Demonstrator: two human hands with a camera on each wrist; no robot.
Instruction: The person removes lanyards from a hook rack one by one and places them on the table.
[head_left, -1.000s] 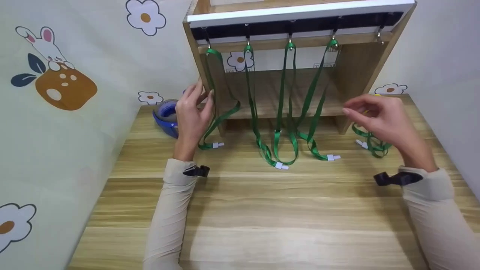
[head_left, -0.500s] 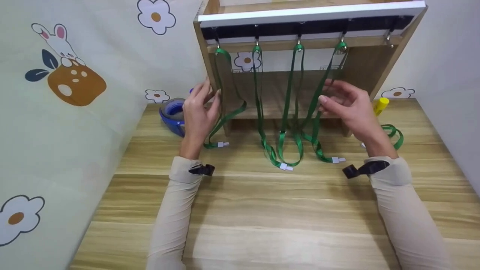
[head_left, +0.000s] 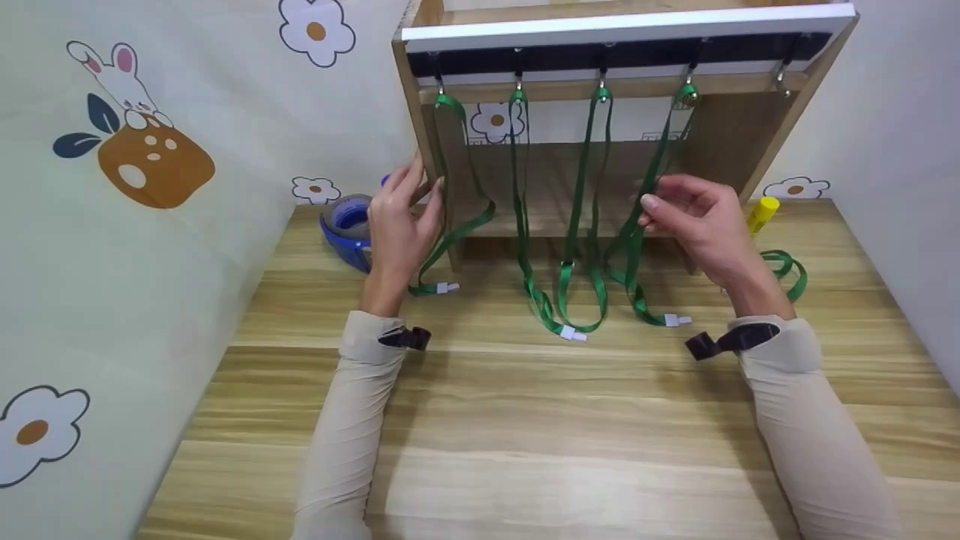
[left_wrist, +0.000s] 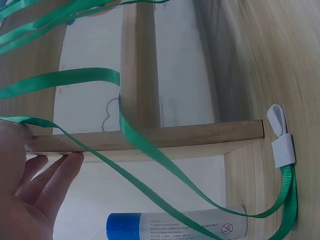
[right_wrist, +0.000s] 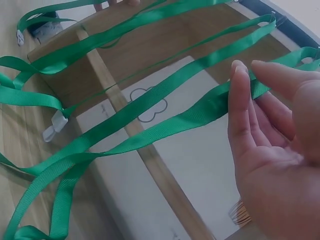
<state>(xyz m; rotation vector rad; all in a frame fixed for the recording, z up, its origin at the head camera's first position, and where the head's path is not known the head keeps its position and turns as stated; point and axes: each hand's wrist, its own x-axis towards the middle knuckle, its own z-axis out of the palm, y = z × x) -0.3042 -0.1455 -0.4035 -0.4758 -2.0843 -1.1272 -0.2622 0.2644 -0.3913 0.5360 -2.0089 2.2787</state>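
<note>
Green lanyards (head_left: 576,187) hang from hooks on a wooden rack (head_left: 555,169); white clips (head_left: 570,333) on their ends lie at the tabletop. My left hand (head_left: 401,229) rests on the rack's left side panel, its fingers extended along the outer face; in the left wrist view, fingertips (left_wrist: 70,167) touch the panel (left_wrist: 195,136) beside a lanyard (left_wrist: 150,150). My right hand (head_left: 709,225) is at the fourth lanyard. In the right wrist view its nearly straight fingers (right_wrist: 240,115) lie against the strap (right_wrist: 195,117), the thumb a little apart.
Right of the rack stand a yellow-capped tube (head_left: 763,214) and a loose green lanyard (head_left: 787,271). A blue tape roll in its dispenser (head_left: 345,240) sits at the left. The rightmost hook (head_left: 781,84) holds no lanyard. A blue-capped cylinder (left_wrist: 175,226) lies outside the side panel.
My right hand has moved left from beside the rack's right side to the fourth lanyard, whose strap has shifted slightly. My left hand has stayed on the side panel. The head view has shifted slightly.
</note>
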